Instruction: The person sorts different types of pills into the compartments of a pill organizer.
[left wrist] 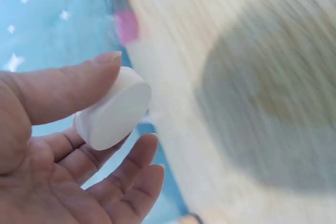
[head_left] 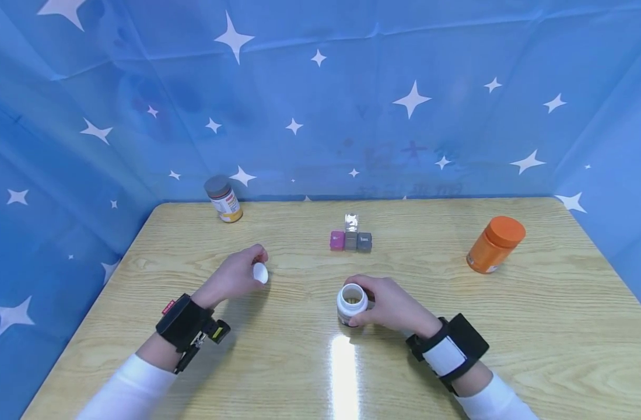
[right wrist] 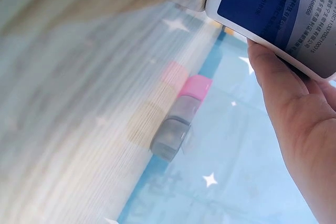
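From my end, head cam had the round-shouldered white plastic bottle (head_left: pixel 343 309) about mid-counter, open mouth up, long axis approx. vert.; couldn't tell if its base touched the wood-grain counter (head_left: pixel 294 367). R hand (head_left: pixel 382 303) gripped it, thumb on the near side, fingers curled round the far side. L hand (head_left: pixel 233 274) pinched the smooth white disc-shaped cap (head_left: pixel 259 273) btwn thumb & fingers, well apart from the bottle, to its left; cap was tipped on edge, flat face turned right & partly to the cam. Beyond: a row of glossy pink & grey cubes (head_left: pixel 350 241) w/ a clear plastic flap (head_left: pixel 351 221) up behind the middle one. Orange plastic jar (head_left: pixel 493 248) sat far R, grey-lidded white-label jar (head_left: pixel 224 201) back L. L wrist cam added two outer fingers spread off the cap. Only R wrist cam showed the dark-blue & silver label (right wrist: pixel 278 9) w/ fine print; only head cam saw into the mouth.
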Tool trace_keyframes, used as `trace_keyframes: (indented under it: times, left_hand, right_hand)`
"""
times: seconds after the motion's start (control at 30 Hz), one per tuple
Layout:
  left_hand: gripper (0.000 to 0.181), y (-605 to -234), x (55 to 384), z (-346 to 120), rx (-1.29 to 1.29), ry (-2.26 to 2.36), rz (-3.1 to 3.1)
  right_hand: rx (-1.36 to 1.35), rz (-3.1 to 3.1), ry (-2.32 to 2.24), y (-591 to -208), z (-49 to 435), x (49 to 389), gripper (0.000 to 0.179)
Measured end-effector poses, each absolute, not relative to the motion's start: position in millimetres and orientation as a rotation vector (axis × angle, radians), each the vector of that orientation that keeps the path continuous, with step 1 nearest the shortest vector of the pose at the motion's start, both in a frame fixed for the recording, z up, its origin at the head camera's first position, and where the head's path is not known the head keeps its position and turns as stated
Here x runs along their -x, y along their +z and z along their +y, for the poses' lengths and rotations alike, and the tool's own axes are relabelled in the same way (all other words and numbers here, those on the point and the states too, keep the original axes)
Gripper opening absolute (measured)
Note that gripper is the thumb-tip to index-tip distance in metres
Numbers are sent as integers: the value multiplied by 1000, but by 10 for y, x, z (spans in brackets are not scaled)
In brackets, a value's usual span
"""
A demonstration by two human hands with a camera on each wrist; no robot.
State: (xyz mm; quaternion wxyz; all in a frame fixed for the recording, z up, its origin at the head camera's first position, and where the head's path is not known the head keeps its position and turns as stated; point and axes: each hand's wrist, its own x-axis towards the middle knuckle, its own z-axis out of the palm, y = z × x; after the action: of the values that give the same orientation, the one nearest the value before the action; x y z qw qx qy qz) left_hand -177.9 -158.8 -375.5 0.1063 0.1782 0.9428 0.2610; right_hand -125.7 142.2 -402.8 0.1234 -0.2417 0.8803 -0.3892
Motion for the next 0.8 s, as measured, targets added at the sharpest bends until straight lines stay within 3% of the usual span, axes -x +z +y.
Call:
trace_keyframes:
  times: [0.8]
  left_hand:
    - [43,-4085,1690,-1878,-335,708,2854]
  right_hand:
    - [702,2567,-1122,-4043,1430,1273,51]
